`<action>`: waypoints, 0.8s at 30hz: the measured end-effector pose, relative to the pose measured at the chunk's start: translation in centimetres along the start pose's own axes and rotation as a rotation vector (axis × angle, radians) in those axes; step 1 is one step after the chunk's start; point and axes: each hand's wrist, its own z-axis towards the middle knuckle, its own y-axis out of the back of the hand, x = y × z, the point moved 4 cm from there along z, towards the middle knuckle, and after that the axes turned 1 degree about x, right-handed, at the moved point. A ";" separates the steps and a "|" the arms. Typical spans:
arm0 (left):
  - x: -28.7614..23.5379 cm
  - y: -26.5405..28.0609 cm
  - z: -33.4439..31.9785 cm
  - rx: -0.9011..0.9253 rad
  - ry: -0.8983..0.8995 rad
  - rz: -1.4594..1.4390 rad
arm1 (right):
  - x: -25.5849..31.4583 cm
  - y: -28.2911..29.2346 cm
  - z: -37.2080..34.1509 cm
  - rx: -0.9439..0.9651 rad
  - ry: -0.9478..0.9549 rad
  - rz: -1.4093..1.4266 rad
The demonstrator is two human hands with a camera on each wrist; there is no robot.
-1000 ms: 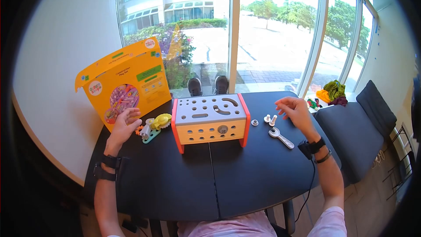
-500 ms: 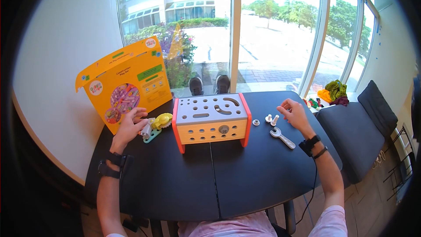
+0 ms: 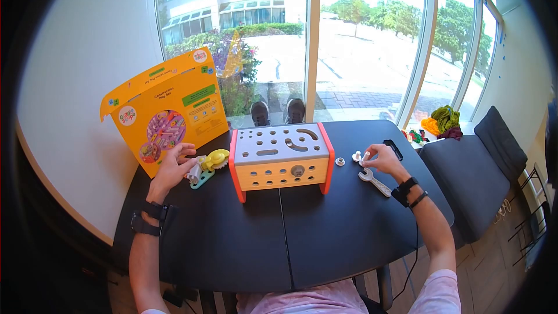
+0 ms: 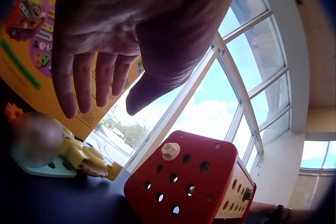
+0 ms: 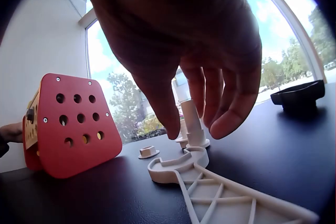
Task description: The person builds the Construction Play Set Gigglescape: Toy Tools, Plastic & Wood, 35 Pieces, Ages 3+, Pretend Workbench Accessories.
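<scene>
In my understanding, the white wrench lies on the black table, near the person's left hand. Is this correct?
Not quite: the white wrench does lie on the black table, but near the person's right hand, not the left hand. The head view shows it.

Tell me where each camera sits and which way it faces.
Head: on the head, looking forward and down at the toy workbench; left hand, right hand and both forearms show.
Left wrist: on that wrist, looking past the left hand at the Construction Play Set box and toy workbench.
Right wrist: on that wrist, looking past the right hand's fingers at the toy wrench and an upright bolt.
Shared: both wrist views show the toy workbench, from opposite ends.
</scene>
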 end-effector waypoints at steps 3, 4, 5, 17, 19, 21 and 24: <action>0.4 0.1 0.1 -0.001 -0.011 -0.008 | 0.2 0.0 -0.1 -0.006 -0.020 0.029; 0.4 0.1 0.0 -0.001 -0.011 -0.004 | 0.3 0.0 -0.1 -0.011 -0.027 0.040; 0.4 0.1 0.0 -0.002 -0.012 0.001 | 0.1 0.0 0.0 -0.009 -0.028 0.044; 0.5 -0.2 0.1 0.005 -0.015 0.008 | -1.2 -0.1 0.6 -0.046 0.018 0.117; 0.3 -0.2 0.1 0.013 -0.005 0.012 | -1.1 0.1 0.5 -0.040 0.014 0.115; 0.1 -0.2 0.0 0.024 0.007 0.022 | -0.8 0.1 0.4 -0.041 0.010 0.110; -0.5 -0.2 -0.2 0.020 0.021 0.026 | -1.3 -0.1 0.8 -0.042 0.014 0.106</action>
